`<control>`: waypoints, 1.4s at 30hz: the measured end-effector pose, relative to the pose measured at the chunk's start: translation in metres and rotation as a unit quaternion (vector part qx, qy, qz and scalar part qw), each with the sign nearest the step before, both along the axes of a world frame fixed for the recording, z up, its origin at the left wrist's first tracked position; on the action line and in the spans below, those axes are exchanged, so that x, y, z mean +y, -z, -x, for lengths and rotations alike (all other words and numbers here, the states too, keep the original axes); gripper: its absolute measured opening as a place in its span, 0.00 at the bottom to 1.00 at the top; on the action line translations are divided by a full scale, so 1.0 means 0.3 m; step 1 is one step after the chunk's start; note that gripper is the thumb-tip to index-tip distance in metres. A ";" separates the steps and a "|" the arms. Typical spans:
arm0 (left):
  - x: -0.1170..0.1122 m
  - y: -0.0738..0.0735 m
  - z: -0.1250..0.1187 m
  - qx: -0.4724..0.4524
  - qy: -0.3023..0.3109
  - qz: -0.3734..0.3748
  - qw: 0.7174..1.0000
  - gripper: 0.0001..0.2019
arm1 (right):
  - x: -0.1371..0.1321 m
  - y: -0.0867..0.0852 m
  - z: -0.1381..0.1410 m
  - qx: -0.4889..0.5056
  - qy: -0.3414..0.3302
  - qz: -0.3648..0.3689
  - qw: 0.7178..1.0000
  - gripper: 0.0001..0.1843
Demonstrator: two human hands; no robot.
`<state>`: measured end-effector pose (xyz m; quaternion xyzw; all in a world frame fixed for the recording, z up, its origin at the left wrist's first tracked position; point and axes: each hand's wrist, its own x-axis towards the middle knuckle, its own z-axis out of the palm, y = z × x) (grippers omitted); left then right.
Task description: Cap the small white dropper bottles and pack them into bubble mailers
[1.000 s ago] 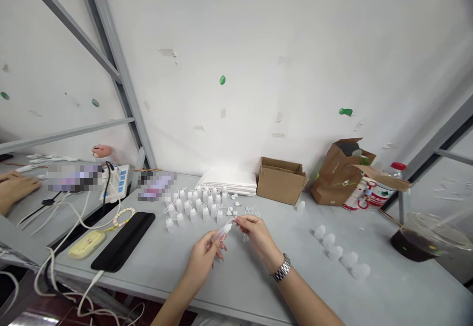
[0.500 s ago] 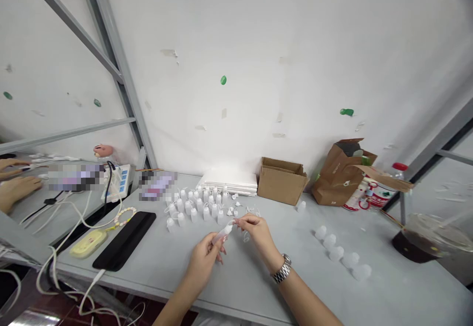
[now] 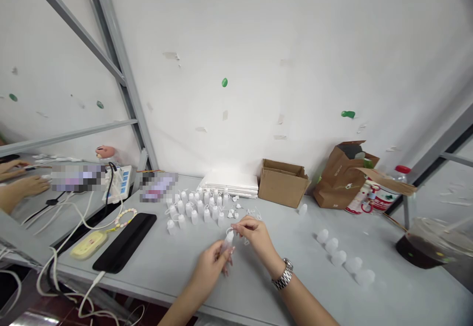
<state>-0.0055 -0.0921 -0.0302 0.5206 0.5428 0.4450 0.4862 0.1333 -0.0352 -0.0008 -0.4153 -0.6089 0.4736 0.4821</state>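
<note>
A small translucent squeeze bottle (image 3: 228,240) with a white nozzle stands nearly upright in my left hand (image 3: 211,263), whose thumb and fingers are closed round its body. My right hand (image 3: 253,232), with a metal watch on the wrist, pinches the end of the thin white cap strap (image 3: 229,229) looping from the bottle's neck. The fingertips hide most of the cap. Behind my hands, similar small bottles (image 3: 194,216) stand grouped. Loose white caps (image 3: 231,213) and thin straps lie between that group and my right hand.
To the right, several frosted caps or cups (image 3: 338,258) form a diagonal row near a drink cup (image 3: 421,247). A cardboard box (image 3: 283,188) and paper bag (image 3: 338,178) stand by the wall. At left are a black pad (image 3: 125,242), cables and another person's hands (image 3: 27,185).
The bottle has turned from tilted to nearly upright and moved slightly down. My right hand has shifted a little left, and the strap now arches above the nozzle.
</note>
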 end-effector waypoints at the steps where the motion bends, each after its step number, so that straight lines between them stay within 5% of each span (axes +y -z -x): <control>1: -0.004 0.002 -0.001 0.003 0.008 0.002 1.000 0.16 | -0.004 -0.003 0.003 0.001 -0.007 -0.011 1.000 0.11; 9: -0.045 -0.054 0.084 0.157 -0.039 -0.076 0.984 0.12 | -0.021 -0.043 0.043 -0.004 -0.074 -0.060 0.995 0.07; 16: -0.059 -0.056 0.126 0.091 -0.032 -0.094 0.991 0.12 | -0.052 -0.067 0.095 -0.049 -0.081 -0.079 0.992 0.09; 19: -0.061 -0.053 0.128 0.130 -0.043 -0.100 0.985 0.10 | -0.062 -0.065 0.110 -0.071 -0.078 -0.095 0.990 0.10; 26: -0.049 -0.009 0.185 0.182 -0.176 -0.152 0.955 0.15 | -0.010 -0.099 0.198 -0.170 -0.029 -0.218 0.961 0.09; 31: -0.078 0.021 0.257 0.185 -0.275 -0.123 0.936 0.16 | 0.055 -0.099 0.275 -0.249 -0.006 -0.232 0.940 0.12; 42: -0.089 0.003 0.271 0.211 -0.217 -0.088 0.949 0.17 | 0.065 -0.030 0.316 -0.294 0.002 -0.242 0.924 0.14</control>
